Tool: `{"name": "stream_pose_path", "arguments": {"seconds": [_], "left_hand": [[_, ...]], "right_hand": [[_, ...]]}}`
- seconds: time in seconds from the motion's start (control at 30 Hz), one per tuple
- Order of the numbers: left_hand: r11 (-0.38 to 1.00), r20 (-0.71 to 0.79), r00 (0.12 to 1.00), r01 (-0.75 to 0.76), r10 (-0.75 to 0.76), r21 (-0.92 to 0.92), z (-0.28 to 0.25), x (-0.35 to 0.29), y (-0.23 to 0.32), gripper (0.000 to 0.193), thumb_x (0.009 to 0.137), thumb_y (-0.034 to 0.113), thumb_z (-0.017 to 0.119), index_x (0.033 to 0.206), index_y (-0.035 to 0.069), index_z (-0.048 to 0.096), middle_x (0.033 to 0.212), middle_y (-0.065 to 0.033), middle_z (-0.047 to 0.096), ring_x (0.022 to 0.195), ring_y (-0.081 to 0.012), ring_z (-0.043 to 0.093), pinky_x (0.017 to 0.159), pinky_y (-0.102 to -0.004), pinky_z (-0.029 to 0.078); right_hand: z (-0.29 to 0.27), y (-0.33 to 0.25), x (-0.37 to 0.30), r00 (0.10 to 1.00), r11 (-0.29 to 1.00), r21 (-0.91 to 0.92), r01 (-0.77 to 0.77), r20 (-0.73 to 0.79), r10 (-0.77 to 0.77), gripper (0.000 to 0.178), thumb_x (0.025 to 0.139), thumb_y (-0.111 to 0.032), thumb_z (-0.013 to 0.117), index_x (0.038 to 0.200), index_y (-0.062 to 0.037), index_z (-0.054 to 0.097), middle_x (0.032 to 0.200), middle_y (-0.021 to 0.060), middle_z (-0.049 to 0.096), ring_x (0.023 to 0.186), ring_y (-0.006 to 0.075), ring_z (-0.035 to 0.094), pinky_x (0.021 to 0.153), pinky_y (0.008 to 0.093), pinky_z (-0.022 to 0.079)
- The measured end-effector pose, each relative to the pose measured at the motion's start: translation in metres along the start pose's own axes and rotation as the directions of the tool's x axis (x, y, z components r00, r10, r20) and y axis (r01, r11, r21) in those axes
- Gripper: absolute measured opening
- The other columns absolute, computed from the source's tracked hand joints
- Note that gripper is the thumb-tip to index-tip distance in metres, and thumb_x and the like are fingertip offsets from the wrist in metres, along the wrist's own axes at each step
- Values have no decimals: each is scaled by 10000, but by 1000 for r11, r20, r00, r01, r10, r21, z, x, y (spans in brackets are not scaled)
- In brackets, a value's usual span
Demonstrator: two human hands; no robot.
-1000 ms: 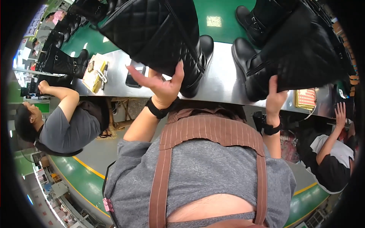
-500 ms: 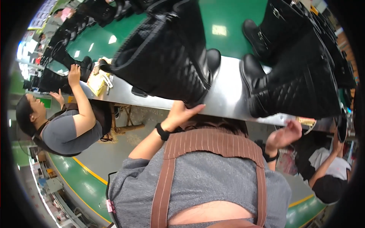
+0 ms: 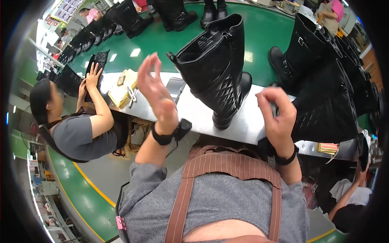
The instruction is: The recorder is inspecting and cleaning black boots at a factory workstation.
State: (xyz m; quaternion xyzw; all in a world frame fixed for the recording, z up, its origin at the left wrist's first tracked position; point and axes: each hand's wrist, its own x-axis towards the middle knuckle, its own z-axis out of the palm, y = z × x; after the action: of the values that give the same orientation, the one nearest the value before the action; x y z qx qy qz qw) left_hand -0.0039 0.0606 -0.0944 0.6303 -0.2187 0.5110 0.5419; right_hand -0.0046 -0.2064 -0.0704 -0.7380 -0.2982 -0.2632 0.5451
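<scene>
A tall black boot [image 3: 210, 60] with a quilted ankle stands upright on the metal ledge in front of me, its shaft gaping toward the upper left. Left of it my left hand [image 3: 158, 95] is raised, fingers stretched up and nothing held. On the other side my right hand [image 3: 279, 115] hovers with loosely bent fingers, the thumb apart, and no visible object in them. Close beside that hand is another black quilted boot [image 3: 324, 111]; whether the two touch, I cannot tell. A buckled black boot [image 3: 293, 52] stands behind it.
A metal ledge [image 3: 247, 123] borders the green work surface [image 3: 259, 30]. Yellow papers [image 3: 123, 87] and a dark flat rectangular object [image 3: 175, 88] lie left. A co-worker [image 3: 77, 121] handles a black boot there. Another person [image 3: 344, 194] is at the right, near a yellow-red pad [image 3: 327, 148].
My left hand has left the boot's lower part and risen, open. The boot has gone from tilted to upright on the ledge. My right hand has moved up and left.
</scene>
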Motion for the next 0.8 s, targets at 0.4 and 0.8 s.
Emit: {"name": "stream_pose_path", "arguments": {"seconds": [0.4, 0.8], "left_hand": [[841, 652, 559, 481, -513, 248, 14, 140, 26, 402, 1038, 356, 513, 768, 61, 558, 725, 41, 480, 710, -77, 466, 707, -245, 374], [984, 645, 747, 74, -162, 161, 23, 125, 19, 357, 1033, 247, 578, 774, 28, 470, 730, 51, 356, 679, -48, 343, 591, -234, 294]], "right_hand": [[33, 4, 48, 991, 972, 194, -136, 21, 134, 167, 985, -163, 631, 1023, -1, 631, 884, 31, 652, 772, 86, 603, 698, 232, 490], [31, 17, 39, 993, 972, 216, -94, -43, 106, 112, 914, -86, 709, 948, 1, 647, 823, 10, 648, 722, 74, 584, 696, 224, 471]]}}
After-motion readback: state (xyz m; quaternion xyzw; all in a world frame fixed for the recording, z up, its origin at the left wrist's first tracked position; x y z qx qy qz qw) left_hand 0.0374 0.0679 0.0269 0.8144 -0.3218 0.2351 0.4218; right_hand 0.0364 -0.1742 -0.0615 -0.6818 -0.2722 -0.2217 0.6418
